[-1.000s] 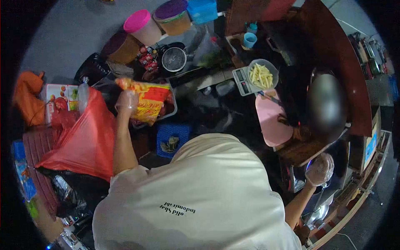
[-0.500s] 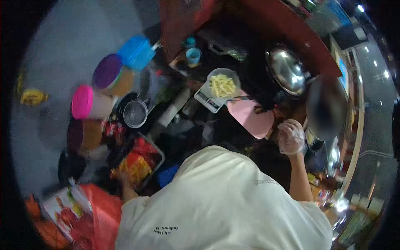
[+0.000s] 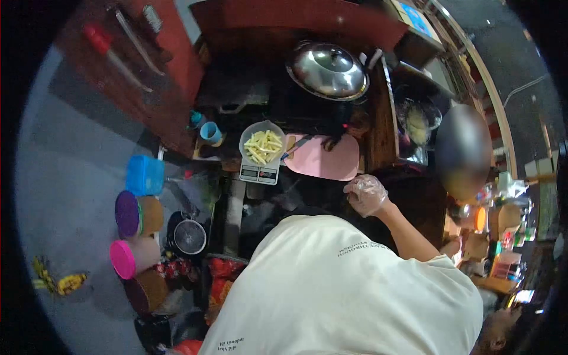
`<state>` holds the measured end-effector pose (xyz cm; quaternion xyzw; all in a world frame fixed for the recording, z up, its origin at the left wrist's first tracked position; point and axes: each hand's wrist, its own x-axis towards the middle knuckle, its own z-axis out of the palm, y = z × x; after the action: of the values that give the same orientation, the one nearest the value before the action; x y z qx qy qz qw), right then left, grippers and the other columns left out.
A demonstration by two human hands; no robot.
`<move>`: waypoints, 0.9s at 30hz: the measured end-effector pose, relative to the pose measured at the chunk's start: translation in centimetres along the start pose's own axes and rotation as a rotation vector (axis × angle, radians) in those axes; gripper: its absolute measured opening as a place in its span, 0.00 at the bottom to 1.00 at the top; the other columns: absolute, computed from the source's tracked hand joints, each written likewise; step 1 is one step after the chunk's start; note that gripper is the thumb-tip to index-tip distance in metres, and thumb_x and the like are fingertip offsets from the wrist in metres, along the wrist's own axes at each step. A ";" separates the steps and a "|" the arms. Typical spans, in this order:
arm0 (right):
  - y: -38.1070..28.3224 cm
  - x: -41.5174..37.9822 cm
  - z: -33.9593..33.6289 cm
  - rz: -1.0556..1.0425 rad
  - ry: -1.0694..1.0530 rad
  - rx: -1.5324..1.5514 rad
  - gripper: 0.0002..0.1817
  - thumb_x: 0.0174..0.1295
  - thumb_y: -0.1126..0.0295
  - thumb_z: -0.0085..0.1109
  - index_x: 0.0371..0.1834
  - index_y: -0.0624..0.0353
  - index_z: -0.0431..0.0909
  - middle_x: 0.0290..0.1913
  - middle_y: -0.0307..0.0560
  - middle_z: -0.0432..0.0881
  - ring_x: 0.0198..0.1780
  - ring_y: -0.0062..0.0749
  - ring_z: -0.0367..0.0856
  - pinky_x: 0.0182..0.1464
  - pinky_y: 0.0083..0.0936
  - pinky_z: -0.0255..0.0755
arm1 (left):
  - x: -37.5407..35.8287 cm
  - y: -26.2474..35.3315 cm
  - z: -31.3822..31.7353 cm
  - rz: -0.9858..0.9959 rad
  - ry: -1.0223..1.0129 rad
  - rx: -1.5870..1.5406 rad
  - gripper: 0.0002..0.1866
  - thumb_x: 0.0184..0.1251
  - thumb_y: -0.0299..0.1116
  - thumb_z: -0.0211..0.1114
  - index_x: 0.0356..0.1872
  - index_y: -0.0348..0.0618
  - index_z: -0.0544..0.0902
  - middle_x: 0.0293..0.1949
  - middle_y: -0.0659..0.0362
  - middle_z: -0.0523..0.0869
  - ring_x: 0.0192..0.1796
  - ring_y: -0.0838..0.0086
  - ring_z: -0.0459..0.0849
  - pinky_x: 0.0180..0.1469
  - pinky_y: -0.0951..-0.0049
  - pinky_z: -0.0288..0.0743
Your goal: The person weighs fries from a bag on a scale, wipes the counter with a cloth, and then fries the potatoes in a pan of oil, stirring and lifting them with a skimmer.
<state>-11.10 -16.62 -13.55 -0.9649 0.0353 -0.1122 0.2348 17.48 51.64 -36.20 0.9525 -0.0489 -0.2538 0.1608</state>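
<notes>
My right hand (image 3: pixel 367 195), in a clear plastic glove, hangs beside the lower right edge of a pink cutting board (image 3: pixel 331 160). Its fingers are curled in; whether anything is inside them is hidden. A knife (image 3: pixel 299 146) lies over the board's left end, near a small dark item I cannot make out. Left of the board, a translucent bowl (image 3: pixel 246 137) full of pale cut potato sticks (image 3: pixel 263 146) rests on a white kitchen scale (image 3: pixel 259 174). My left hand is out of view; part of a red and yellow packet (image 3: pixel 220 289) shows at my lower left.
A shiny domed lid (image 3: pixel 328 68) sits beyond the board. Near the bowl stands a blue cup (image 3: pixel 210 131). Lidded tubs (image 3: pixel 123 259) and a round strainer (image 3: pixel 190 236) are at the left. A pan with food (image 3: pixel 417 127) is at the right, near a blurred person.
The view has turned, and the scale, board and lid now appear farther left. My left hand, earlier at the red and yellow packet, has left view. My right hand remains near the board.
</notes>
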 end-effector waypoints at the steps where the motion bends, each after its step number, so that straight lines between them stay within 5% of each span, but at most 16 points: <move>1: 0.2 -0.6 0.3 0.054 -0.090 -0.020 0.10 0.48 0.71 0.59 0.33 0.59 0.85 0.33 0.50 0.86 0.41 0.50 0.84 0.47 0.43 0.78 | 0.5 0.5 -0.7 0.006 -0.047 0.009 0.15 0.69 0.37 0.61 0.49 0.39 0.83 0.38 0.49 0.85 0.42 0.58 0.83 0.46 0.59 0.76; 3: -0.1 -1.2 0.3 0.203 -0.317 -0.080 0.13 0.50 0.69 0.57 0.37 0.60 0.86 0.37 0.53 0.87 0.45 0.50 0.84 0.51 0.43 0.77 | 1.4 1.8 -1.6 0.015 -0.143 0.029 0.15 0.69 0.37 0.61 0.49 0.39 0.83 0.38 0.49 0.85 0.41 0.59 0.83 0.46 0.60 0.76; 8: 1.1 -4.9 1.7 0.337 -0.316 -0.066 0.14 0.52 0.67 0.56 0.39 0.57 0.87 0.40 0.56 0.87 0.47 0.49 0.85 0.54 0.42 0.77 | 3.1 5.3 -2.0 0.028 -0.366 0.050 0.15 0.69 0.38 0.62 0.48 0.39 0.83 0.36 0.50 0.85 0.40 0.60 0.83 0.45 0.61 0.76; 11: 1.4 -5.9 1.4 0.547 -0.581 -0.066 0.16 0.53 0.64 0.57 0.40 0.59 0.88 0.44 0.58 0.87 0.48 0.51 0.86 0.53 0.41 0.79 | 2.6 7.4 -2.0 0.013 -0.486 0.052 0.15 0.69 0.38 0.62 0.48 0.39 0.83 0.36 0.51 0.85 0.39 0.61 0.83 0.45 0.61 0.76; 16: 1.6 -8.6 0.1 0.792 -0.761 -0.110 0.18 0.53 0.61 0.57 0.42 0.58 0.88 0.47 0.61 0.86 0.51 0.52 0.86 0.53 0.41 0.79 | -2.3 11.9 -3.5 -0.043 -0.676 0.050 0.15 0.69 0.39 0.62 0.47 0.39 0.83 0.35 0.51 0.85 0.38 0.62 0.83 0.44 0.62 0.76; 19: 1.7 -10.6 -1.0 0.892 -0.855 -0.080 0.22 0.59 0.58 0.56 0.51 0.58 0.85 0.51 0.58 0.85 0.55 0.52 0.83 0.58 0.42 0.77 | -6.0 16.0 -4.4 -0.076 -0.779 0.035 0.15 0.69 0.40 0.62 0.47 0.39 0.83 0.34 0.52 0.85 0.37 0.63 0.83 0.44 0.62 0.76; 20: 1.8 -11.3 -1.3 0.895 -0.846 -0.078 0.22 0.59 0.58 0.56 0.51 0.58 0.85 0.51 0.58 0.85 0.55 0.52 0.83 0.58 0.42 0.77 | -8.0 24.8 -8.7 -0.031 -0.681 0.177 0.17 0.72 0.40 0.58 0.52 0.41 0.85 0.49 0.55 0.87 0.53 0.59 0.84 0.60 0.55 0.75; 21: 1.9 -11.9 -1.6 0.902 -0.812 -0.058 0.22 0.59 0.58 0.56 0.51 0.58 0.85 0.51 0.57 0.85 0.54 0.52 0.83 0.58 0.42 0.77 | -4.3 24.7 -8.6 0.347 -0.657 0.398 0.18 0.68 0.46 0.65 0.41 0.37 0.84 0.28 0.55 0.83 0.28 0.69 0.80 0.35 0.68 0.75; 23: 1.7 -12.2 -2.6 0.966 -0.773 -0.001 0.21 0.59 0.58 0.57 0.50 0.59 0.85 0.51 0.58 0.85 0.54 0.51 0.84 0.58 0.42 0.76 | -0.1 26.5 -9.1 0.063 -0.565 0.143 0.24 0.65 0.48 0.67 0.49 0.35 0.84 0.44 0.46 0.88 0.41 0.62 0.87 0.47 0.61 0.79; 24: 2.0 -12.5 -2.6 0.971 -0.762 0.000 0.21 0.59 0.58 0.57 0.50 0.59 0.85 0.51 0.58 0.85 0.54 0.51 0.84 0.58 0.42 0.76 | 2.2 29.7 -9.5 0.299 -0.519 0.387 0.27 0.65 0.50 0.66 0.53 0.36 0.83 0.53 0.41 0.85 0.50 0.55 0.86 0.54 0.57 0.78; 25: 2.5 -13.2 -2.3 0.927 -0.747 -0.005 0.21 0.59 0.58 0.57 0.50 0.59 0.86 0.51 0.58 0.85 0.54 0.51 0.84 0.58 0.41 0.77 | 3.7 31.4 -9.4 0.444 -0.409 0.323 0.25 0.67 0.44 0.65 0.54 0.33 0.81 0.44 0.47 0.88 0.45 0.61 0.87 0.48 0.61 0.80; 27: 4.2 -14.6 -0.9 0.852 -0.718 -0.018 0.21 0.58 0.57 0.56 0.48 0.58 0.86 0.50 0.58 0.85 0.53 0.52 0.84 0.57 0.42 0.77 | 5.8 40.2 -9.2 0.771 -0.309 0.543 0.28 0.62 0.52 0.65 0.51 0.35 0.84 0.53 0.40 0.84 0.54 0.47 0.83 0.57 0.54 0.76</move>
<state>-25.59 -19.02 -17.64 -0.8449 0.3411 0.3289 0.2482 26.63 15.35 -18.02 0.8239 -0.4852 -0.2920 -0.0202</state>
